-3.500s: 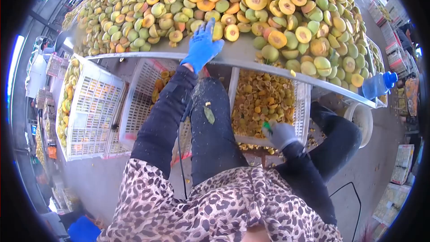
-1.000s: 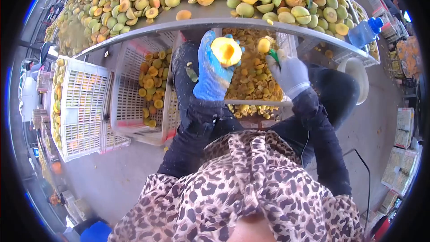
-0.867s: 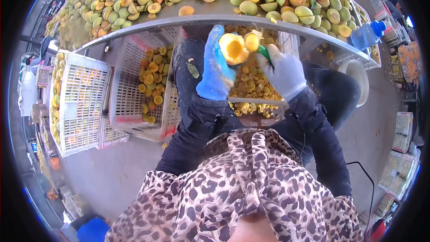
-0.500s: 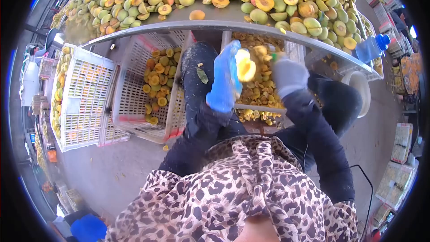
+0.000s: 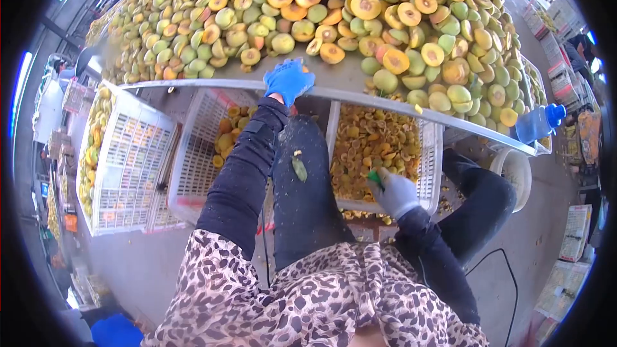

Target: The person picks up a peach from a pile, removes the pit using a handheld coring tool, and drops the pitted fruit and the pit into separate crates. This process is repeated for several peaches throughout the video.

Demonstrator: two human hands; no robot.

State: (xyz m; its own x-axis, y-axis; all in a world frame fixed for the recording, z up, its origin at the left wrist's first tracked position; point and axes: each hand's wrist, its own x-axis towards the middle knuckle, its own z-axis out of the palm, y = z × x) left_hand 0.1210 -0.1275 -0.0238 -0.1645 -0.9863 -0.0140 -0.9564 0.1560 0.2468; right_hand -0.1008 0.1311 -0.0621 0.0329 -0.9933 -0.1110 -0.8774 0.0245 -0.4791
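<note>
My left hand (image 5: pixel 288 81), in a blue glove, reaches to the near edge of the metal table (image 5: pixel 334 77). Its fingers curl down over the spot by the edge, and whatever lies under them is hidden. Beyond it is a big heap of green and orange peach-like fruit halves (image 5: pixel 276 42). My right hand (image 5: pixel 397 194), in a pale grey glove, is closed around a small green-handled tool (image 5: pixel 375 178), whose working end I cannot make out. That hand is over the near side of a crate (image 5: pixel 429 160) filled with orange fruit scraps (image 5: pixel 369 144).
A white crate (image 5: pixel 186 154) holding fruit halves stands left of my leg, with another full crate (image 5: pixel 122 160) farther left. A blue water bottle (image 5: pixel 538 123) is at the table's right corner. A white bucket (image 5: pixel 514 177) stands by my right knee.
My left hand, which held a fruit half above my lap, has moved forward to the table edge without it. My right hand has lowered toward me with the green-handled tool. The view has tilted up.
</note>
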